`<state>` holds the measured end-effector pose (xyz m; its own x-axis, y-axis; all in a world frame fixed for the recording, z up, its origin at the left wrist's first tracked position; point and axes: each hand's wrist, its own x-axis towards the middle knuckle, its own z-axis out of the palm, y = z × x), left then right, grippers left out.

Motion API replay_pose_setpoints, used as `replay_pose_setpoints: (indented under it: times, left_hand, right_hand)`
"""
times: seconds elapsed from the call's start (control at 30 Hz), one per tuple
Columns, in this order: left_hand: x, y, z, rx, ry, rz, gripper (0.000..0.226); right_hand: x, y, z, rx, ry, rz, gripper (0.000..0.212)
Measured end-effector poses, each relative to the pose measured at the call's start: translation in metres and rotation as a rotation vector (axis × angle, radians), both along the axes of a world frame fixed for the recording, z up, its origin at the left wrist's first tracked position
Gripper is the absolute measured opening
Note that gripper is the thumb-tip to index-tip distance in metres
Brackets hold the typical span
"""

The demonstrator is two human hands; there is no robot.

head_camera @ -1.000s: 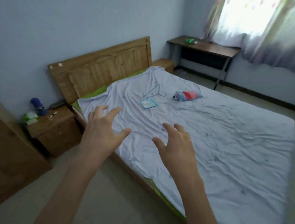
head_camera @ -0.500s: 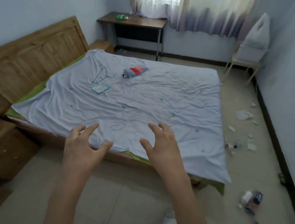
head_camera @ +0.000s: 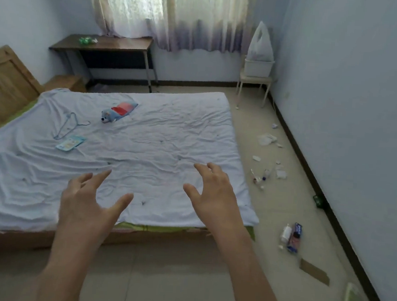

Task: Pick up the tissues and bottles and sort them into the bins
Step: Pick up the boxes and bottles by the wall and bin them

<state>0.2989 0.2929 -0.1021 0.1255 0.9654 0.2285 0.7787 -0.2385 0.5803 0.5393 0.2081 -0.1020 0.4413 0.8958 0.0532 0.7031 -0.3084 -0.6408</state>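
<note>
Two bare hands reach forward over the foot of a low bed. The left hand (head_camera: 86, 203), lower centre-left of the frame, and the right hand (head_camera: 213, 194), just right of centre, both have their fingers spread and loosely bent, and neither grips anything.

The things to be sorted lie on the pale tiled floor (head_camera: 283, 204) along the right side of the frame. The crumpled white tissues (head_camera: 266, 139) are scattered at centre right, near the dark skirting board. Just below them lies a small clear bottle (head_camera: 266, 173) on its side, its long axis running roughly up and down the frame (its details are too small to make out). Further down, at lower right, a white plastic bottle (head_camera: 285, 233) lies on its side with its narrow neck towards the top of the frame. It lies just beside a blue printed packet (head_camera: 295, 237) that runs the same way. A white bin lined with a white plastic bag (head_camera: 258, 67) stands on a small white stool (head_camera: 253, 83) in the upper right corner of the room.

The bed's wrinkled white sheet (head_camera: 170, 136) fills the middle of the frame. On it lie a blue and red plush toy (head_camera: 118, 112), a pale blue wire hanger (head_camera: 70, 124) and a small light blue packet (head_camera: 71, 142). A dark wooden desk (head_camera: 106, 44) stands under a flowered curtain (head_camera: 179, 13) at top centre. The walls are pale blue.
</note>
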Motion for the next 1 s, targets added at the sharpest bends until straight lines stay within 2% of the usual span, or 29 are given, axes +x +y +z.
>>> replay_pose_setpoints:
  times: [0.23,0.5,0.67,0.8,1.0]
  left_hand:
    - [0.118,-0.013,-0.01,-0.025,0.012,-0.294,0.074]
    - [0.257,0.017,-0.004,-0.015,0.005,-0.646,0.074]
    - [0.337,0.043,-0.004,-0.013,0.009,-0.839,0.075]
    - [0.404,0.068,-0.01,0.026,0.093,-0.965,0.076]
    - [0.516,0.052,-0.014,0.045,0.127,-1.134,0.075]
  right_hand:
    - [0.098,-0.054,-0.012,-0.044,0.008,-0.28,0.059]
    - [0.184,-0.09,-0.003,-0.028,-0.001,-0.66,0.05]
    - [0.221,-0.108,0.002,-0.005,-0.03,-0.878,0.054]
    - [0.234,-0.128,-0.011,-0.046,-0.017,-0.997,0.059]
    - [0.266,-0.172,-0.033,-0.086,-0.012,-1.239,0.056]
